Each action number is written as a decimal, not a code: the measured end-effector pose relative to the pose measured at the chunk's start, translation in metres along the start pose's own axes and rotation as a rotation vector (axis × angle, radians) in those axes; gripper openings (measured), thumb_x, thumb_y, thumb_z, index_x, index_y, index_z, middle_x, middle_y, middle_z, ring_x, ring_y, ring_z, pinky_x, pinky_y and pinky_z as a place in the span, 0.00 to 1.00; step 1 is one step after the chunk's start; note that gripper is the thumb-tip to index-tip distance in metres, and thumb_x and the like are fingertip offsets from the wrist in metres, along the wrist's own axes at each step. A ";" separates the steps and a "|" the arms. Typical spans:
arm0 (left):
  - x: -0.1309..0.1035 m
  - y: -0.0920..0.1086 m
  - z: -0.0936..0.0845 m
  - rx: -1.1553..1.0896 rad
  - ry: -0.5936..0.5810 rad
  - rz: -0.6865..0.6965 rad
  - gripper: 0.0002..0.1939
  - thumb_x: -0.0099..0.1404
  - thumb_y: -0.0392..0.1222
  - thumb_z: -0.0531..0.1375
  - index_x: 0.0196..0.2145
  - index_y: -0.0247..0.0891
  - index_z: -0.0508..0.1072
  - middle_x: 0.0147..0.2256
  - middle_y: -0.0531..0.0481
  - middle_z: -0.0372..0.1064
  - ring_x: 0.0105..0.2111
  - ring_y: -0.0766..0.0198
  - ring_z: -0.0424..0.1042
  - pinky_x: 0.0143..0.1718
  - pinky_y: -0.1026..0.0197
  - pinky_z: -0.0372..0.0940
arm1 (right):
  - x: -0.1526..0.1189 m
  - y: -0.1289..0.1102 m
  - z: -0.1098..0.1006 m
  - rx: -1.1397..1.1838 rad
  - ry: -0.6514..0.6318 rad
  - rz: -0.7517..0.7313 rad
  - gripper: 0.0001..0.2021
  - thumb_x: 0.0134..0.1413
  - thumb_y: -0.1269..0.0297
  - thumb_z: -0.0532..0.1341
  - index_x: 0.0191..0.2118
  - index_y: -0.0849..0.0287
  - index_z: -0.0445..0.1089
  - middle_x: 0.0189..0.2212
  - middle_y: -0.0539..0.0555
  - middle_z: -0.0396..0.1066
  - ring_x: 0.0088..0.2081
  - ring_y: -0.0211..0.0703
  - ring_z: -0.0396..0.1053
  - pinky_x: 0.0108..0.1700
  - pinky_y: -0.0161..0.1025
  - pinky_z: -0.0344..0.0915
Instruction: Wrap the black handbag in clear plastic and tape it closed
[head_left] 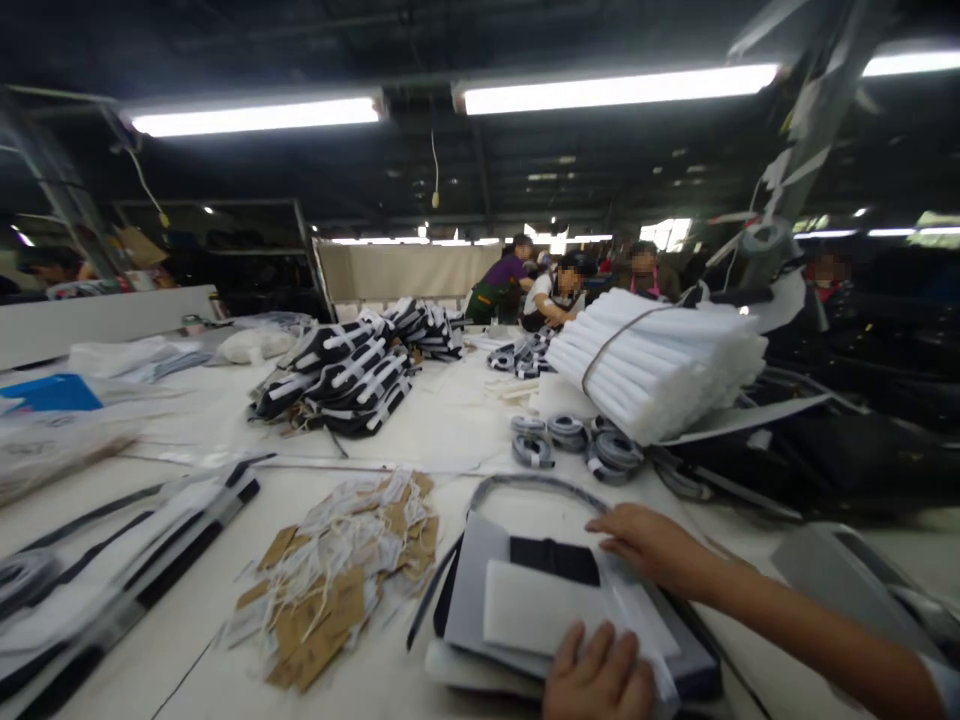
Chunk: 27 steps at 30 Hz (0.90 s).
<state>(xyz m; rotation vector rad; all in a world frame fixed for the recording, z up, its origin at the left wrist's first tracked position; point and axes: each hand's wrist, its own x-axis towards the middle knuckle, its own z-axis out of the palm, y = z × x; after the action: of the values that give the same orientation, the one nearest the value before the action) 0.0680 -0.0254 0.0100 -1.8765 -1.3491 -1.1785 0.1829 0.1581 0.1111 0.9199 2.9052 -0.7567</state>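
A flat stack with a grey panel (480, 570), a black patch (555, 560) and a white foam sheet (540, 605) lies on the table at the lower centre. My left hand (600, 675) rests on its near edge, fingers spread over the foam and clear plastic. At the stack's far right side is my right hand (649, 545), its fingers stretched out to the left over the plastic, not visibly closed on anything. A grey strap (536, 482) curves behind the stack. To the left lies a pile of brown cardboard tags with white strings (330, 610).
Rolled grey straps (615, 452) sit below a tied bundle of white foam tubes (652, 360). Black-and-white folded pieces (345, 375) are piled behind the tags. Long strips (142, 570) and a blue tray (56, 392) are at left. Several people are at the back.
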 end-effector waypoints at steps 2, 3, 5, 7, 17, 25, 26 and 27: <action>-0.001 0.002 -0.006 0.009 -0.115 -0.031 0.11 0.74 0.42 0.54 0.45 0.45 0.77 0.51 0.57 0.77 0.51 0.64 0.75 0.57 0.57 0.68 | -0.032 -0.005 0.012 -0.067 0.138 -0.134 0.20 0.68 0.57 0.52 0.58 0.57 0.72 0.55 0.61 0.73 0.57 0.57 0.68 0.62 0.55 0.62; 0.000 0.002 -0.011 0.005 -0.187 -0.032 0.12 0.74 0.42 0.54 0.49 0.46 0.75 0.55 0.58 0.74 0.55 0.66 0.72 0.59 0.57 0.67 | -0.048 -0.006 0.022 -0.093 0.181 -0.185 0.20 0.69 0.56 0.52 0.59 0.54 0.71 0.55 0.59 0.73 0.57 0.55 0.69 0.62 0.54 0.64; 0.006 0.003 -0.023 -0.024 -0.357 -0.052 0.15 0.75 0.42 0.54 0.56 0.46 0.71 0.60 0.56 0.69 0.61 0.67 0.66 0.63 0.55 0.62 | -0.076 -0.005 0.045 -0.148 0.242 -0.268 0.21 0.68 0.56 0.55 0.62 0.52 0.68 0.58 0.57 0.70 0.59 0.54 0.68 0.62 0.53 0.66; 0.012 0.001 -0.036 -0.085 -0.463 -0.058 0.16 0.75 0.41 0.52 0.57 0.43 0.70 0.60 0.53 0.69 0.62 0.69 0.64 0.65 0.56 0.60 | -0.095 -0.001 0.069 -0.202 0.286 -0.324 0.26 0.66 0.57 0.58 0.67 0.53 0.61 0.63 0.57 0.65 0.62 0.56 0.65 0.63 0.56 0.65; 0.020 -0.088 -0.128 0.201 -0.782 0.076 0.33 0.69 0.48 0.61 0.67 0.43 0.55 0.66 0.47 0.58 0.68 0.53 0.55 0.67 0.38 0.56 | -0.093 0.008 0.094 -0.304 0.396 -0.401 0.36 0.65 0.56 0.62 0.73 0.51 0.46 0.67 0.56 0.58 0.65 0.57 0.59 0.63 0.60 0.63; -0.004 -0.096 -0.121 0.189 -0.733 0.036 0.21 0.73 0.37 0.54 0.62 0.41 0.63 0.60 0.48 0.68 0.60 0.57 0.68 0.59 0.46 0.69 | -0.130 -0.043 0.117 0.000 0.546 -0.299 0.21 0.67 0.68 0.54 0.62 0.49 0.68 0.59 0.53 0.70 0.60 0.52 0.67 0.63 0.51 0.65; -0.006 -0.096 -0.120 0.183 -0.715 0.038 0.21 0.73 0.36 0.54 0.63 0.41 0.63 0.60 0.48 0.68 0.60 0.57 0.68 0.58 0.46 0.69 | -0.135 -0.052 0.125 0.165 0.514 -0.190 0.18 0.68 0.64 0.54 0.59 0.49 0.72 0.56 0.54 0.73 0.57 0.52 0.71 0.61 0.48 0.69; -0.007 -0.096 -0.119 0.176 -0.698 0.043 0.22 0.73 0.36 0.54 0.63 0.41 0.63 0.60 0.49 0.68 0.60 0.57 0.68 0.58 0.46 0.70 | -0.138 -0.060 0.133 0.362 0.447 -0.050 0.17 0.68 0.58 0.55 0.57 0.51 0.73 0.52 0.56 0.76 0.53 0.53 0.74 0.56 0.47 0.72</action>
<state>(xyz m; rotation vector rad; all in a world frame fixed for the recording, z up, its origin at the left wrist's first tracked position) -0.0631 -0.0916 0.0539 -2.2631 -1.6759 -0.3513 0.2460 -0.0185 0.0401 1.1848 3.2371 -1.2617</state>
